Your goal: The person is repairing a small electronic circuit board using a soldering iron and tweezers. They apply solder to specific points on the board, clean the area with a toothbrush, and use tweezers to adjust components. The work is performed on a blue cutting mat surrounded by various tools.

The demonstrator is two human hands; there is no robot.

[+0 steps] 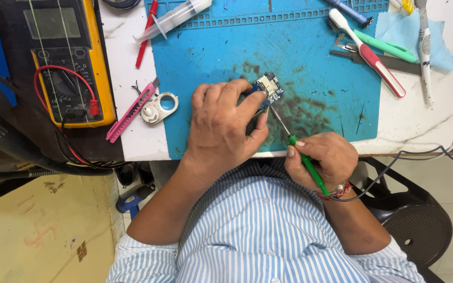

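Observation:
My left hand pinches a small blue circuit board against the blue work mat, fingers curled over its near edge. My right hand grips a green-handled soldering iron, and its thin metal tip reaches up to the lower edge of the board. A black cord runs from the iron past my right wrist, off to the right. Dark burn stains mark the mat just right of the board.
A yellow multimeter with red leads sits at the far left. Beside it lie a pink utility knife, a loupe and a syringe. Toothbrushes and tweezers lie at the mat's upper right. A black stool stands lower right.

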